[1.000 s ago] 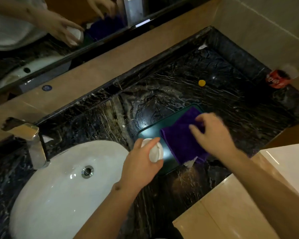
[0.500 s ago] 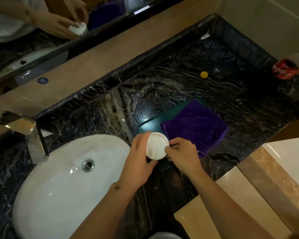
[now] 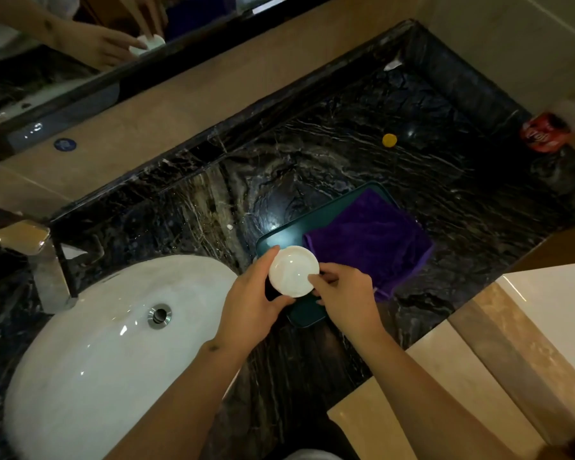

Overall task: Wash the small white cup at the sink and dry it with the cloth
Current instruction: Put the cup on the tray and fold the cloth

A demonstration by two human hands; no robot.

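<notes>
The small white cup [image 3: 292, 270] faces up at me, held over the left end of a dark green tray [image 3: 307, 318]. My left hand [image 3: 249, 297] grips the cup from its left side and underneath. My right hand [image 3: 344, 295] pinches the cup's right rim with thumb and fingertips. The purple cloth [image 3: 372, 242] lies folded on the tray, just right of the cup, touched by neither hand. The white sink basin [image 3: 90, 353] is to the left, with its drain [image 3: 159, 315] and metal faucet [image 3: 37, 250].
The black marble counter [image 3: 346, 167] carries a small yellow cap [image 3: 389, 140] at the back and a red can [image 3: 543, 132] at the far right. A mirror [image 3: 80, 44] along the back wall reflects my hands. A beige ledge [image 3: 478, 376] runs along the near right.
My right hand left the purple cloth and came over to the cup's right rim. The cup turned from side-on to mouth-up in my left hand. The cloth stayed on the tray.
</notes>
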